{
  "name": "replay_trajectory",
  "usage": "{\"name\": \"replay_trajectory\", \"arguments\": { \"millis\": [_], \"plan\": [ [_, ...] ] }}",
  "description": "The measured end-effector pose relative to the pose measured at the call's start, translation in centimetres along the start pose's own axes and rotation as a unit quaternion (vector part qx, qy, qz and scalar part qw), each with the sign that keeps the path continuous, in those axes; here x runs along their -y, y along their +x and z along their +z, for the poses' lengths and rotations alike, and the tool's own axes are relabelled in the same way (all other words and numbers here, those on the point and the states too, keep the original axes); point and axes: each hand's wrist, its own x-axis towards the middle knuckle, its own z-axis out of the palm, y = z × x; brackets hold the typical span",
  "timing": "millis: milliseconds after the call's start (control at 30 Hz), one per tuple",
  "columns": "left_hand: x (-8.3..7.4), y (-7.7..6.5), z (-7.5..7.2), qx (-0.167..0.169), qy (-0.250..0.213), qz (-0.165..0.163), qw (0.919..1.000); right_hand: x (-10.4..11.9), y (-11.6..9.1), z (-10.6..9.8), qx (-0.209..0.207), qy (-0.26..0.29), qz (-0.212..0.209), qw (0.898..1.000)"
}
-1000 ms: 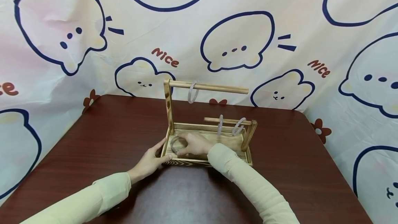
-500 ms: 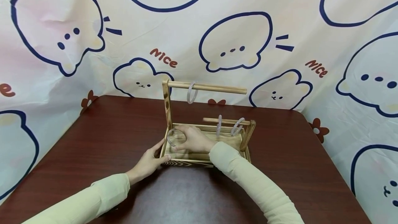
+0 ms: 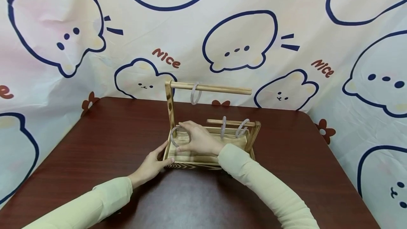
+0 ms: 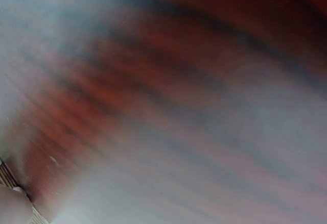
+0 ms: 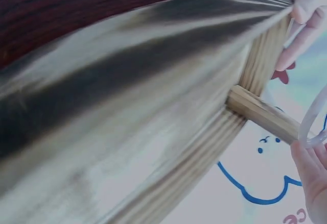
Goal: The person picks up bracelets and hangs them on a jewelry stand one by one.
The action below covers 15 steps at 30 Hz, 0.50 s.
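A wooden jewelry stand (image 3: pixel 194 166) with a shallow tray base sits on the table. My left hand (image 3: pixel 152 165) grips its left front corner, thumb over the front rim and fingers along the side. Above the tray's left end, my right hand (image 3: pixel 201 140) pinches a pale translucent bangle (image 3: pixel 172 138) between thumb and fingers. In the right wrist view, this bangle (image 5: pixel 308 122) shows beside the left post (image 5: pixel 265 112). One bangle (image 3: pixel 193 96) hangs on the upper bar; two more, a nearer one (image 3: pixel 223 127) and another (image 3: pixel 240 130), hang on the lower bar.
The upper bar (image 3: pixel 222 89) ends free at the right; the lower bar (image 3: pixel 214 121) ends free at the left. A dark red-brown table (image 3: pixel 105 140) lies beneath, with a cartoon-printed curtain (image 3: pixel 190 45) behind. The left wrist view is mostly blurred.
My right hand has lifted the bangle up and slightly back from the tray floor. The left hand keeps its hold on the corner. The head view has shifted slightly.
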Motion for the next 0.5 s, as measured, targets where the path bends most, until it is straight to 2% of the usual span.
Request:
{"name": "replay_trajectory", "arguments": {
  "millis": [233, 500],
  "plan": [
    [0.0, -0.1, 0.0, 0.001, 0.004, 0.002, 1.0000, 0.8, -0.6, -1.2, -0.021, 0.019, -0.001, 1.000],
    [0.0, -0.1, 0.0, 0.001, 0.009, -0.007, 0.9999, 1.2, -1.6, -1.6, -0.016, 0.048, 0.005, 0.999]
  ]
}}
